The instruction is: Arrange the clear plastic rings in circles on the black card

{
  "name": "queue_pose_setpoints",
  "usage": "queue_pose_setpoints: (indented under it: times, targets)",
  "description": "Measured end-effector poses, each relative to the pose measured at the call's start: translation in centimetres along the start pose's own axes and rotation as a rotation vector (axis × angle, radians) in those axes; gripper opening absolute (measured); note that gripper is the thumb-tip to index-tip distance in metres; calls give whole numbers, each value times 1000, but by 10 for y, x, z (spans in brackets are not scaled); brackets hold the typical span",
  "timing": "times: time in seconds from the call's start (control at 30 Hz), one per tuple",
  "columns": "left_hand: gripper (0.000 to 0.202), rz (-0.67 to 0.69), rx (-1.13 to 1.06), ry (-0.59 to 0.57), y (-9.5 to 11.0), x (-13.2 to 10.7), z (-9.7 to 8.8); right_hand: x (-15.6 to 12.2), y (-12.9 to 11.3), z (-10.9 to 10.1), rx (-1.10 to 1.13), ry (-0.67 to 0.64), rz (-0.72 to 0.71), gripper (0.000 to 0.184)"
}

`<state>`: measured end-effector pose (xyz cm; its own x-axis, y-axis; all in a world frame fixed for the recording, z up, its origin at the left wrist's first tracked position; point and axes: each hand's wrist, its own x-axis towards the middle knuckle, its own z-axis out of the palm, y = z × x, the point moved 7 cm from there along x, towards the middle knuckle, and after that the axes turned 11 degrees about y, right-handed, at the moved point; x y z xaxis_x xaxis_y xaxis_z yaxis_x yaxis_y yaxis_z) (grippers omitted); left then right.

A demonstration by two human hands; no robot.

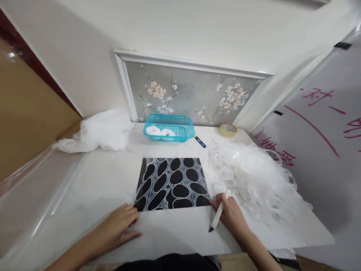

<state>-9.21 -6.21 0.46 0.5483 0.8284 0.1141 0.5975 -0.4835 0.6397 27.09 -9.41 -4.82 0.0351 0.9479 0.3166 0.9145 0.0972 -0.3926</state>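
A black rectangular sheet (180, 191) lies flat on the table, with white netting or lace in a pattern of rings across it. My left hand (122, 226) rests on the table by the sheet's lower left corner, its fingers stretched out and the thumb apart. In my right hand (228, 210) is a slim white pen-like tool (217, 217), its dark tip pointing down toward me. That hand sits at the lower right corner of the sheet, a fingertip close to its edge.
White mesh material (103, 130) is heaped at the back left, and looped white strips (254, 177) pile up on the right. Behind the sheet stand a turquoise basket (183, 131) with white rolls, blue thread snips (200, 142) and a tape roll (228, 130). A whiteboard (316, 150) borders the right side.
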Motion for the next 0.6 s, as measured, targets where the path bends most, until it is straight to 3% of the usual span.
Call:
queue_pose_setpoints:
  times: [0.07, 0.13, 0.23, 0.33, 0.4, 0.5, 0.57, 0.6]
  targets:
    - [25, -68, 12, 26, 3, 5, -10, 8, 0, -2, -15, -44, -52, 26]
    - [29, -93, -21, 169, 9, 15, -29, 20, 1, -12, 31, -69, -49, 26]
    - [29, -18, -66, 258, 26, 24, -42, 38, 10, -41, 95, -15, 59, 28]
    - [28, 61, -67, 116, 40, 23, -27, 41, 19, -68, 104, -8, 146, 31]
    - [23, 75, -71, -25, 42, 21, -11, 34, 19, -72, 115, -135, 138, 29]
    - [25, 47, -116, -121, 26, 30, 4, 18, 12, -65, 146, -412, 112, 24]
    - [27, -44, -92, -7, -1, 52, 0, 21, 6, -58, 191, -495, 117, 25]
    - [29, -108, -47, 88, -17, 65, -5, 30, 4, -55, 194, -465, 122, 24]
